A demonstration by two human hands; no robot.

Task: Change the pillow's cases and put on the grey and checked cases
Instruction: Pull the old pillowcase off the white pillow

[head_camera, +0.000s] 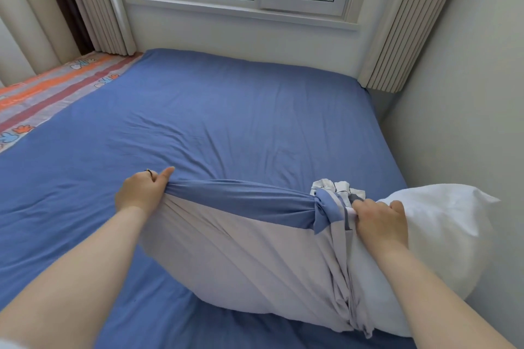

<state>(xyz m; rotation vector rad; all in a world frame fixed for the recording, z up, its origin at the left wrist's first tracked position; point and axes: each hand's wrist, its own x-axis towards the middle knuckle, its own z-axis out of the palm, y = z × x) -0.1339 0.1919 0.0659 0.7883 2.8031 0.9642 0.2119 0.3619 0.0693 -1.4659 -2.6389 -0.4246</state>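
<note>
As two hands (pixel 141 193) (pixel 381 223) grip one grey case (pixel 241 258), one pillow (pixel 442 224) sticks out.

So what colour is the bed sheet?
The bed sheet is plain blue, clearest in the head view.

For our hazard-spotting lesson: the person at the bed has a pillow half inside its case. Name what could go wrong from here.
1. The pillowcase is bunched thick under the right hand; pulling hard there may jam the folds or strain a seam.
2. The left hand grips only one corner, which could slip free.
3. The bare pillow end sits close to the wall, so there is likely little room on that side.
</note>
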